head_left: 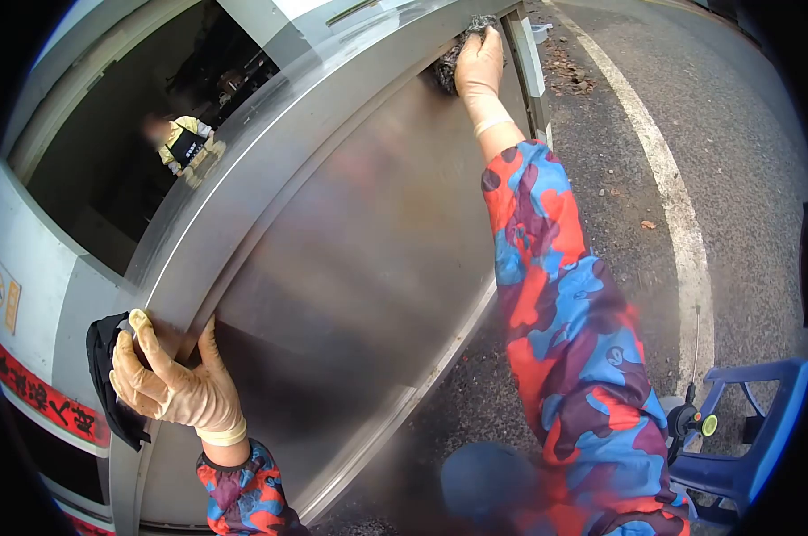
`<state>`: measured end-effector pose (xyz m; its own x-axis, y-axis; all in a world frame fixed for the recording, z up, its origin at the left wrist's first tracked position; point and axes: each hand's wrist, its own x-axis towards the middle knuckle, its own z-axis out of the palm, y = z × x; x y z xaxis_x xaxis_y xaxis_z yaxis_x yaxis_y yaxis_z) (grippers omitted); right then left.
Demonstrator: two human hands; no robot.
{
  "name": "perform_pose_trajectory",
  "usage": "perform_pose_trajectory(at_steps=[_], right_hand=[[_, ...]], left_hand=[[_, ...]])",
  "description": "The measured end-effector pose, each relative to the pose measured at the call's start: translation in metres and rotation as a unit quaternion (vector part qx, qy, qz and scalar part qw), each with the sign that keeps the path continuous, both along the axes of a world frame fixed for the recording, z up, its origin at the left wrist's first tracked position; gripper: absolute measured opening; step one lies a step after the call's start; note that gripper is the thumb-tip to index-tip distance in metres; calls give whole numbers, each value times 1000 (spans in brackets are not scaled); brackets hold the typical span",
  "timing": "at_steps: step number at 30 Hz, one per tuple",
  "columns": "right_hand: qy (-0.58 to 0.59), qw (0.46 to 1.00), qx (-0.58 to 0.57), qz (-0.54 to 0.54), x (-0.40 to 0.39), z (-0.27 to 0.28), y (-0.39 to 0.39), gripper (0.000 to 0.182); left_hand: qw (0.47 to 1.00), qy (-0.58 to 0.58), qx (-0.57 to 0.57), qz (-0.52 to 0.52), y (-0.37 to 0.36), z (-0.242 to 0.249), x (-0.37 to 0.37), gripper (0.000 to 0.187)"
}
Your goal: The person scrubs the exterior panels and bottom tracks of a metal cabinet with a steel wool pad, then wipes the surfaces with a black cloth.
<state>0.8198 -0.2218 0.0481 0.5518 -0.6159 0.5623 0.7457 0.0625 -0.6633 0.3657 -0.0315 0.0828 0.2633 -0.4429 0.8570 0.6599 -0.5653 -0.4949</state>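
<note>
My left hand [176,382], in a thin cream glove, grips the edge of a stainless steel counter [270,134]. Its fingers lie over the rim and its thumb rests against the side below. Beside those fingers a black cloth [109,380] hangs at the counter's corner. Up at the far end of the counter, my right hand [481,62], gloved the same way, is closed around a dark, crumpled rag [446,73], pressed just under the rim. The steel front panel [359,241] below looks smeared. Part of the rag is hidden behind my fingers.
Behind the counter, inside a dark opening, a person in a yellow top and dark apron [186,146] stands. A blue plastic stool [752,429] with a small device [687,420] is at lower right. A white line [663,161] runs along the asphalt.
</note>
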Motion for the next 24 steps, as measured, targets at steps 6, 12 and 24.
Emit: perform_pose_trajectory(at_steps=[6,12,24], right_hand=[[-143,983,-87,-74,-93,-38,49,32],[-67,997,-38,-31,-28,-23,14,27],[-23,995,-88,28,-53,-14,-4,30]], left_hand=[[1000,0,-21,-3,-2,-1,-2,75],[1000,2,-24,8,-3,-1,-2,75],[1000,8,-8,23,-1,1,-5,77]])
